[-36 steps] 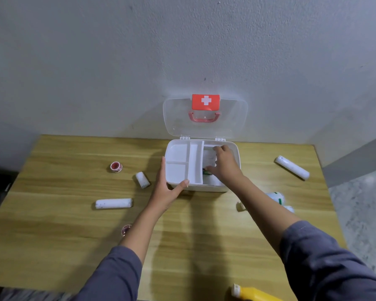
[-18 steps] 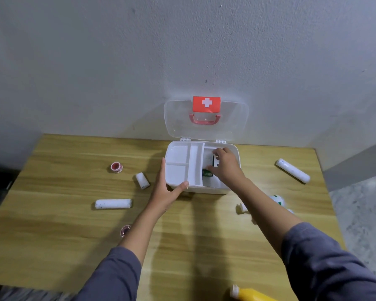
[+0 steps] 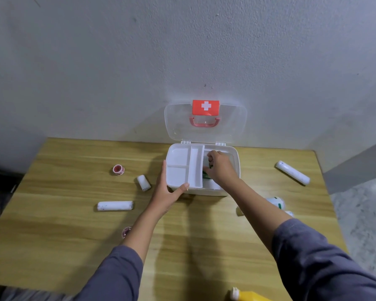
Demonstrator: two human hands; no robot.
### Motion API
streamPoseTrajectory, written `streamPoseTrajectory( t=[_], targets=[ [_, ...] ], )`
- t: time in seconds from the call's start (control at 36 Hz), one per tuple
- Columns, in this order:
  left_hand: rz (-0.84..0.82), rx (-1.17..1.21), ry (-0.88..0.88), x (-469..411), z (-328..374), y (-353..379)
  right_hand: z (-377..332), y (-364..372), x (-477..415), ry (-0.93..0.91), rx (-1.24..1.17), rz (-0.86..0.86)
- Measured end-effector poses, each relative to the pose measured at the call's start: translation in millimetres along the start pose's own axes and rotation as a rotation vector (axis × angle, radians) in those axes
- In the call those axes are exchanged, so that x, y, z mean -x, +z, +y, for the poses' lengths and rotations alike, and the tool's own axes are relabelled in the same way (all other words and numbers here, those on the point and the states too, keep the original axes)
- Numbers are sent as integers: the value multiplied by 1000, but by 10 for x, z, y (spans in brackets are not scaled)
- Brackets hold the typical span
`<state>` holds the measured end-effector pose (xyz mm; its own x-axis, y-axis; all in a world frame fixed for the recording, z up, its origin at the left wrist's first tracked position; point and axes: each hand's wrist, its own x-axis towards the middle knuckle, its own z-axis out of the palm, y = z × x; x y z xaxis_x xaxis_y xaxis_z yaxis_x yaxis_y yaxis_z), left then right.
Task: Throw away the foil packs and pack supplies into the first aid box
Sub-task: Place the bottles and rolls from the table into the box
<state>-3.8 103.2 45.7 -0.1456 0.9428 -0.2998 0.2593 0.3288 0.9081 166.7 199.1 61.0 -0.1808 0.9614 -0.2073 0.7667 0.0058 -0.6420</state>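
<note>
The white first aid box (image 3: 237,161) stands open at the table's back edge, its clear lid (image 3: 230,124) with a red cross label leaning on the wall. A white divided tray (image 3: 178,168) fills its left side. My left hand (image 3: 168,193) grips the box's front left corner. My right hand (image 3: 220,170) reaches into the right compartment, fingers closed around a small green item (image 3: 205,175) that is mostly hidden. Loose supplies lie around: a long white roll (image 3: 115,205), a short white roll (image 3: 144,182), a tape roll (image 3: 118,170), another long roll (image 3: 293,172).
A second red tape roll (image 3: 126,232) lies beside my left forearm. White and green wrapped bandages (image 3: 277,202) sit behind my right forearm. A yellow bottle (image 3: 248,296) pokes in at the bottom edge. The wooden table (image 3: 63,224) ends at the grey wall; floor shows to the right.
My right hand has shifted slightly left inside the box's right compartment, closing on the green item. My left hand keeps its hold on the box corner.
</note>
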Motion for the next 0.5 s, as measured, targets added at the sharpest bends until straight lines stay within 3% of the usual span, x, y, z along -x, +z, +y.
streamPoseTrajectory(
  t=[0.19, 0.31, 0.5],
  targets=[
    [-4, 0, -6, 1, 12, -4, 5, 13, -32, 9, -20, -10],
    [6, -3, 2, 2, 13, 6, 33, -143, 53, -96, -62, 0],
    [13, 10, 23, -4, 5, 18, 465, -627, 505, -224, -179, 302]
  ],
)
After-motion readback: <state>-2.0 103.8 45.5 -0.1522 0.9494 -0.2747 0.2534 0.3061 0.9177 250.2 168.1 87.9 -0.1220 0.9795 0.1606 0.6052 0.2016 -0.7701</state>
